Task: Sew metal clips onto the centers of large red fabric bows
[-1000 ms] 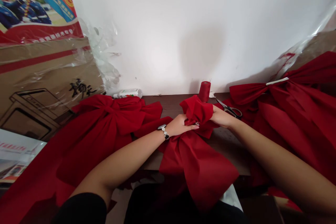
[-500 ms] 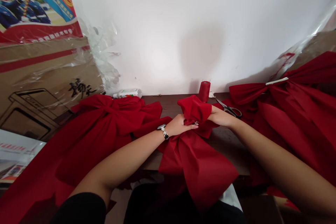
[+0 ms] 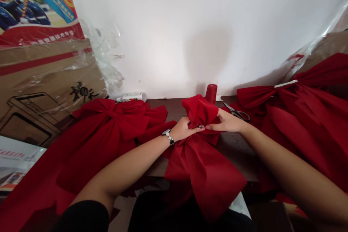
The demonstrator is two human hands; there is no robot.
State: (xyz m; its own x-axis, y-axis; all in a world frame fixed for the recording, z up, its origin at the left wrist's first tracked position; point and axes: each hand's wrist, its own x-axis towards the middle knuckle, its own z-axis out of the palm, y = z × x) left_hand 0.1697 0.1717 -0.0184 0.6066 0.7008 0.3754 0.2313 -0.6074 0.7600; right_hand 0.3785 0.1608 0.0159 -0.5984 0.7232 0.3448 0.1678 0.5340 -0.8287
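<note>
Red fabric bow (image 3: 199, 110) is bunching up between the hands, the left hand (image 3: 183, 129) and right hand (image 3: 227, 122) both pinching its soft gathered middle; its broad tails are draping over the dark wooden table (image 3: 233, 145); scissors (image 3: 237, 113) and a red thread spool (image 3: 211, 93) are standing just beyond; matching bows (image 3: 108, 123) are spreading alongside, beneath a white wall (image 3: 163, 25).

Red fabric bow (image 3: 205, 177), big, unfinished-looking. Top end is a loose bunched wad (image 3: 199, 110) sticking upward, gathered tight at the neck between left hand (image 3: 183, 130) and right hand (image 3: 225, 123). Wide lower part spreads flat, draping over the front edge of the dark wooden table (image 3: 233, 145).
</note>
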